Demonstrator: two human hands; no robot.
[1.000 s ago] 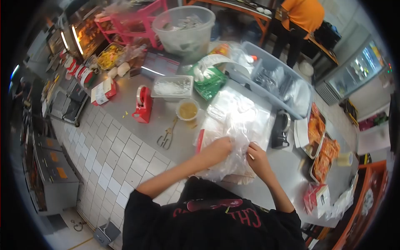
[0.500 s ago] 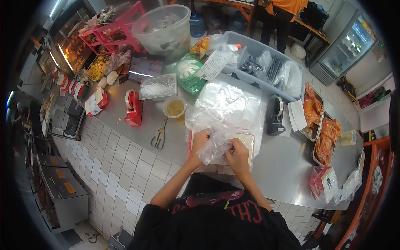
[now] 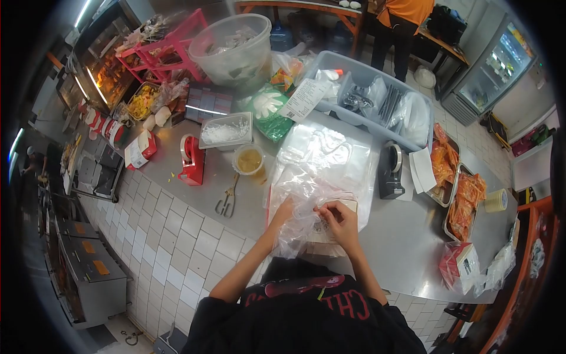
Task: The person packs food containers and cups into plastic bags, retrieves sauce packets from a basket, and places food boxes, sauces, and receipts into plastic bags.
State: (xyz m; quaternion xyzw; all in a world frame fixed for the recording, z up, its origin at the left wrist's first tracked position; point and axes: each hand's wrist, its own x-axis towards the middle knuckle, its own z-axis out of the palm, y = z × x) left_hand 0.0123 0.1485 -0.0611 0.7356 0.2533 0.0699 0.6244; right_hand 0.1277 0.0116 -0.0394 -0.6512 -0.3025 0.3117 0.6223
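Note:
A clear plastic bag (image 3: 299, 231) hangs crumpled between my two hands at the front edge of the steel table. My left hand (image 3: 283, 213) is closed on its left side, the fingers partly covered by the film. With thumb and fingers pinched together, my right hand (image 3: 341, 220) holds the bag's right edge. Under the hands lies a stack of printed paper bags (image 3: 331, 234). Just beyond it is a pile of flat clear plastic bags (image 3: 321, 147).
Left on the table are scissors (image 3: 227, 200), a cup of amber liquid (image 3: 250, 160) and a red tape dispenser (image 3: 191, 160). A black tape dispenser (image 3: 390, 171), trays of orange-red marinated food (image 3: 466, 206) and a blue-grey bin (image 3: 368, 100) stand right and back. A person in orange (image 3: 404, 17) stands behind.
The plastic bag has come down nearer my body and now hangs lower over the paper stack. My left hand has moved slightly down; my right hand stays pinched. The view has shifted slightly.

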